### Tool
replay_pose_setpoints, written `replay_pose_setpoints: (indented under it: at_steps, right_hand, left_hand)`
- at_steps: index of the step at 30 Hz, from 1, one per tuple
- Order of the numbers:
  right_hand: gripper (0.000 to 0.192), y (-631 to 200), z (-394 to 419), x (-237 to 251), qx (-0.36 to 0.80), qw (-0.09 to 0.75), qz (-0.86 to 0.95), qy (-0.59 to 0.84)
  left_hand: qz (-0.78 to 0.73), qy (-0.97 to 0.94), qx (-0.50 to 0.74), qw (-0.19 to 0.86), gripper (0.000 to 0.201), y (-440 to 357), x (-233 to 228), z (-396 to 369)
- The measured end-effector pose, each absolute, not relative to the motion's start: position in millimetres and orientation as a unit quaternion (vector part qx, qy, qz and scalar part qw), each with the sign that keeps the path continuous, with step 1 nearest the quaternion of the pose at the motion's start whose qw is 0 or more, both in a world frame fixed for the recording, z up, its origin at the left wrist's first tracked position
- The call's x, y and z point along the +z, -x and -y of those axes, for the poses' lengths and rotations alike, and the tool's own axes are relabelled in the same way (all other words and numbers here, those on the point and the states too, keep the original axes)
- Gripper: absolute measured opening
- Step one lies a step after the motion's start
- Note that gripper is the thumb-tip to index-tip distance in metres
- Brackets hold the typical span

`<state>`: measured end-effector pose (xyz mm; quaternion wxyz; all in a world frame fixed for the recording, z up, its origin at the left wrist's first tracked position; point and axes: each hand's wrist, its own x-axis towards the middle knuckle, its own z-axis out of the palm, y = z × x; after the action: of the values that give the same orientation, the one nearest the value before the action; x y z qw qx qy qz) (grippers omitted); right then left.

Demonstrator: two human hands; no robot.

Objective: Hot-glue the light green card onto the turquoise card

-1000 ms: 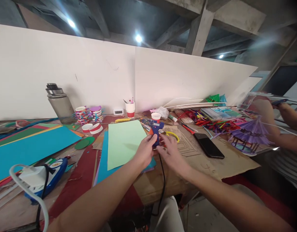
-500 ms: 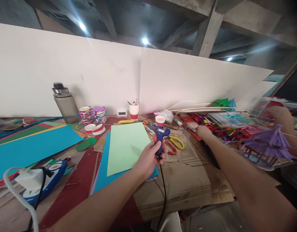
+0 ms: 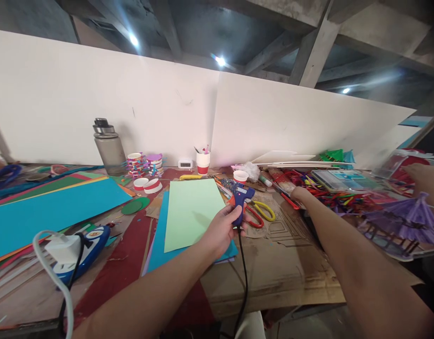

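Note:
My left hand (image 3: 227,223) is wrapped around the handle of a blue glue gun (image 3: 240,207), its nozzle pointing away and a black cord trailing down. Beneath my wrist lies a light green sheet of paper (image 3: 192,214) on top of blue sheets. Red-handled scissors (image 3: 256,219) and yellow-handled scissors (image 3: 266,212) rest just right of the glue gun. My right hand (image 3: 301,194) reaches forward to the table beside a red-edged tool (image 3: 286,200) and a clear packet (image 3: 280,178). Its fingers are hidden behind the back of the hand.
Another person's hand (image 3: 420,176) is at the right, near a purple paper pavilion (image 3: 405,219). A grey bottle (image 3: 109,150), decorated paper cups (image 3: 135,165) and a power strip (image 3: 92,252) stand left. Pipe cleaners (image 3: 339,201) are heaped beside a plastic case (image 3: 344,180).
The view has turned slightly left, so things appear shifted right. My left hand still grips the glue gun, and a red light shows on it. My right hand stays at nearly the same spot.

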<state>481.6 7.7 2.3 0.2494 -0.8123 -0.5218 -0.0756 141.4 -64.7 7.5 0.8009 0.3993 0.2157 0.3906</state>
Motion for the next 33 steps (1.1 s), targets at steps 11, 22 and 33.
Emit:
replay_pose_setpoints:
  at_steps: [11, 22, 33]
  right_hand:
    - [0.031, -474.1, 36.7, 27.3, -0.079, 0.052, 0.459, 0.883]
    - [0.014, -400.4, 82.1, 29.7, 0.187, 0.474, 0.491, 0.707]
    - [0.024, -304.2, 66.0, 41.2, 0.192, 0.746, 0.501, 0.394]
  left_hand:
    - [-0.217, -0.382, 0.397, 0.806, 0.035, -143.2, 4.1, 60.4]
    - [-0.203, -0.385, 0.401, 0.806, 0.033, -142.8, 0.2, 59.5]
    - [-0.175, -0.320, 0.431, 0.826, 0.029, -138.6, -0.3, 54.3]
